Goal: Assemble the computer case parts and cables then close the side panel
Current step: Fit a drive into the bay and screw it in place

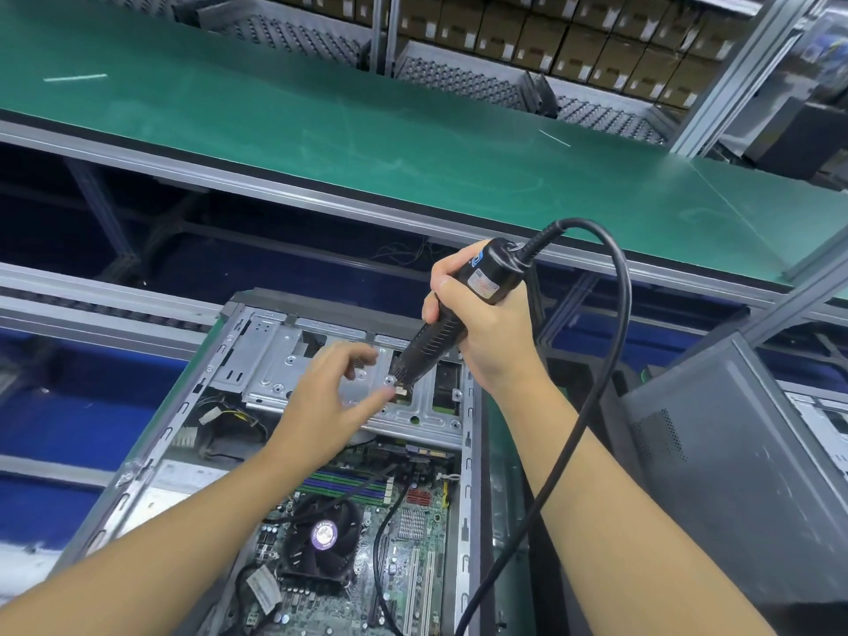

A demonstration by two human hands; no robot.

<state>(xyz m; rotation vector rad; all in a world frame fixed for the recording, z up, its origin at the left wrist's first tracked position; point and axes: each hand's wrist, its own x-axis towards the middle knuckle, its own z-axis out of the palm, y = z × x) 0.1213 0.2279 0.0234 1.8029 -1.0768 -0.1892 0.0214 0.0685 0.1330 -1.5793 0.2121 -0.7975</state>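
Note:
An open computer case (151, 445) lies on its side in front of me, its motherboard and black CPU fan (323, 534) exposed. A silver drive bracket (270, 360) spans the far end of the case. My right hand (482, 337) grips a black electric screwdriver (452, 314), tilted so its tip meets the bracket near a screw hole. My left hand (330, 397) hovers over the bracket with fingers spread, the fingertips right beside the screwdriver tip. Whether they pinch a screw is hidden. The screwdriver's black cable (615, 342) loops down past my right forearm.
A dark grey side panel (716, 475) leans at the right of the case. A green conveyor belt (367, 130) runs across behind, with perforated metal parts (459, 80) and stacked cardboard boxes (573, 34) beyond. Loose cables (220, 424) lie inside the case at left.

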